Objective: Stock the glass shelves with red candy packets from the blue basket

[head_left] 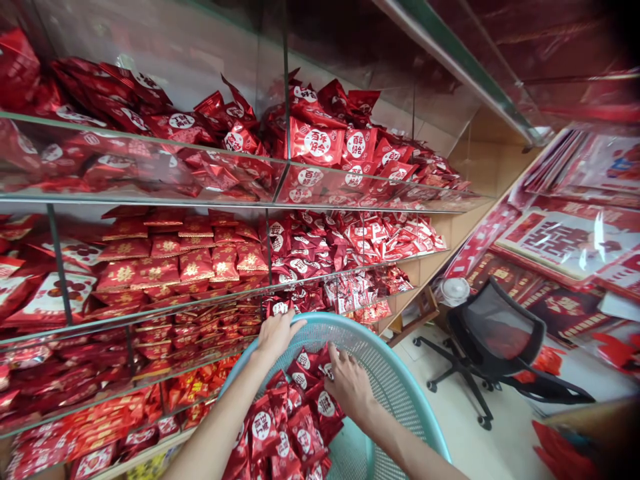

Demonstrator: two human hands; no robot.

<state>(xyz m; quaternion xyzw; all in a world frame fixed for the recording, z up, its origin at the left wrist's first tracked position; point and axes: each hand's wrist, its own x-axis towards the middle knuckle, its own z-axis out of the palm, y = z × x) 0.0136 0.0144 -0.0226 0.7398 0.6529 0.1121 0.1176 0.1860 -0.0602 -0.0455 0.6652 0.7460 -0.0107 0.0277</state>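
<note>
A turquoise mesh plastic basket (417, 397) stands before me with a heap of red foil packets (265, 423) inside, mostly on its left side. White round labels with dark lettering mark these packets. My left hand (274, 339) is closed over the far rim, its thumb stretched along the edge. Inside the basket, my right hand (349, 381) bends its fingers around a red packet (324, 363) at the top of the heap. The underside of that grip is hidden by the hand.
Glass-fronted shelves (200, 193) hold rows of red packets (317, 142) ahead and to the left. On the right are a black mesh office chair (495, 333), a round white container (454, 291) and red printed goods (570, 237). Pale floor (430, 420) shows near the chair.
</note>
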